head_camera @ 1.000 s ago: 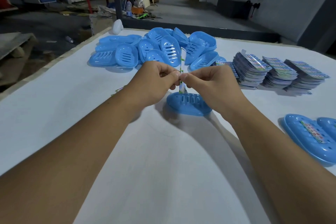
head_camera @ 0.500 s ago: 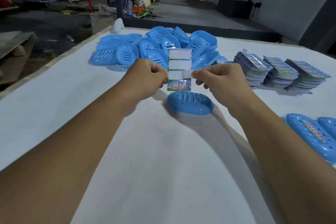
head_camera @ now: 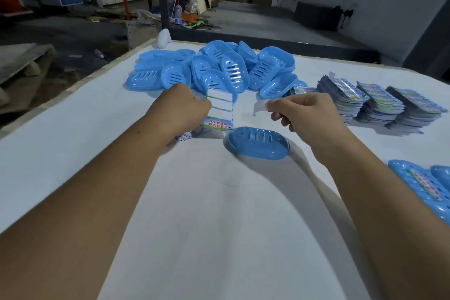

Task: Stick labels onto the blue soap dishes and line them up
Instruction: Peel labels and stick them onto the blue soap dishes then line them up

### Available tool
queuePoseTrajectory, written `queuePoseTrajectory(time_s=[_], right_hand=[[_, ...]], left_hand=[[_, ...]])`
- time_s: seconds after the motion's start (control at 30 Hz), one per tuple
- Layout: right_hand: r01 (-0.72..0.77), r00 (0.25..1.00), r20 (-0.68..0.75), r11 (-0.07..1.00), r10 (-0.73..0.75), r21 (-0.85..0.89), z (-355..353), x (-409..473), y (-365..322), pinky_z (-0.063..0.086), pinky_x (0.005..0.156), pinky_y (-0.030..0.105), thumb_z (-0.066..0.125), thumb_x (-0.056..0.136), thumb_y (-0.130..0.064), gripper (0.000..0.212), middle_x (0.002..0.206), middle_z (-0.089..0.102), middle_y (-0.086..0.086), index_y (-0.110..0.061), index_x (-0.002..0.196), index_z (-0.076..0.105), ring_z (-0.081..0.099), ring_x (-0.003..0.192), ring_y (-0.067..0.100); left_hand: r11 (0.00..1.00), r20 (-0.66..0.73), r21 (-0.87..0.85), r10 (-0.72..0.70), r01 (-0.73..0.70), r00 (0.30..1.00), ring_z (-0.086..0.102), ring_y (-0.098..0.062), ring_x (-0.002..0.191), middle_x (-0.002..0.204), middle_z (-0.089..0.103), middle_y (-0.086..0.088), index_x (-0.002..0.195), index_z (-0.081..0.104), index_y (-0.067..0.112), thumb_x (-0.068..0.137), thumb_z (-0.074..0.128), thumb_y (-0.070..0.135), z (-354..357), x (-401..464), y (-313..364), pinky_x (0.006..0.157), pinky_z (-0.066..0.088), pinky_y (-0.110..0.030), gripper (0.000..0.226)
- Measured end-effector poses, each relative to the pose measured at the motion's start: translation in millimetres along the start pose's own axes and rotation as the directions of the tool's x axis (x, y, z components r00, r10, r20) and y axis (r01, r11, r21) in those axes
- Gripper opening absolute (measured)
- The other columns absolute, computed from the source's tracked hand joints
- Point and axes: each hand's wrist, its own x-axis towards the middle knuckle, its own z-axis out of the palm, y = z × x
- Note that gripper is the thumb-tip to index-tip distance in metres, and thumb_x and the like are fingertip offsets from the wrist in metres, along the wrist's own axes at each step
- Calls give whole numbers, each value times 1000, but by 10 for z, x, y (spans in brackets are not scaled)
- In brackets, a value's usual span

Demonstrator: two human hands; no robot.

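Left hand [head_camera: 185,107] pinches the label sheet [head_camera: 220,111] upright by its edge, one printed label left at the bottom, blank strips above it, while the right hand [head_camera: 306,114] pinches a single peeled label [head_camera: 260,106] clear of the sheet, its pale back curling toward us. Right below and between the hands sits the one blue soap dish [head_camera: 258,142] waiting for it, bottom up by the look of the slots, roughly mid-tabletop. As for progress: at the right edge of the tabletop there's a labelled dish [head_camera: 418,184] with a second dish [head_camera: 442,175] just beside it, though that one is cut off, so I can't say whether it carries a label. So the row looks barely begun. The heap of unlabelled dishes [head_camera: 219,68] along the far edge is large, and three stacks of label sheets [head_camera: 379,102] sit toward the far right corner, so most of the work is ahead. Plenty of bare white tabletop [head_camera: 231,214] on the near side and to the left; the tighter spot is the right edge, where the row sits close to the brink.
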Motion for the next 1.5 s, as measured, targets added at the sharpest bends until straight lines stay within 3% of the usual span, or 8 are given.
queuePoseTrajectory(time_s=[0.13,0.5,0.57,0.67,0.8,1.07,1.2,1.5], right_hand=[[-23,1000,5,1000,23,-11,23,-14,4,42,48,10,79,80,-30,24,61,69,-6,-9,69,77,53,50,1],[-49,999,18,997,50,-55,88,-60,-33,44,50,17,78,77,-32,25,60,68,-6,-7,72,77,50,51,4],[-55,998,14,996,56,-70,111,-67,-34,44,59,26,79,76,-33,25,61,68,-5,-9,71,77,50,55,8],[-53,999,-2,993,53,-106,146,-74,-42,44,61,30,79,76,-36,21,62,69,-8,-16,70,78,49,56,9],[4,1000,2,993,-3,-119,166,-82,-42,39,54,27,81,74,-39,31,62,64,-1,-8,75,76,45,56,9],[104,995,9,986,-104,-128,178,-99,-56,36,50,24,81,72,-38,24,78,63,24,-15,74,77,43,59,12],[113,994,11,987,-112,-112,169,-97,-49,35,45,18,81,73,-35,20,60,59,7,-15,69,77,43,54,8],[175,978,127,982,-165,-69,154,-124,-39,43,56,12,75,91,-35,20,71,75,-3,-24,76,81,56,56,-4]], left_hand=[[964,-10,267,3,0,1000,51,-21,63,73,57,-4,72,47,16,88,54,44,-47,37,-60,54,33,-32,33],[762,-69,646,-1,45,998,49,-19,68,83,58,-2,91,62,22,88,59,49,-198,4,-138,51,29,-29,28],[830,-109,558,52,18,993,55,-21,72,83,62,-3,89,66,22,85,65,42,-203,-5,-124,54,35,-29,21],[989,-101,94,121,-112,988,62,-13,67,71,68,3,78,73,15,84,71,35,-138,-58,19,53,46,-26,21],[926,79,-362,146,-108,986,43,-2,39,47,51,15,74,77,17,78,81,38,39,-264,264,40,36,-14,22],[824,251,-565,120,45,960,40,-5,41,54,54,9,80,81,16,84,81,28,144,-395,356,40,30,-14,13],[810,262,-583,107,68,959,39,-5,40,56,55,8,83,80,14,86,79,25,148,-406,364,39,28,-13,11],[783,249,-616,89,87,964,40,-4,40,57,57,9,86,78,10,85,80,27,160,-358,327,36,27,-12,17]])
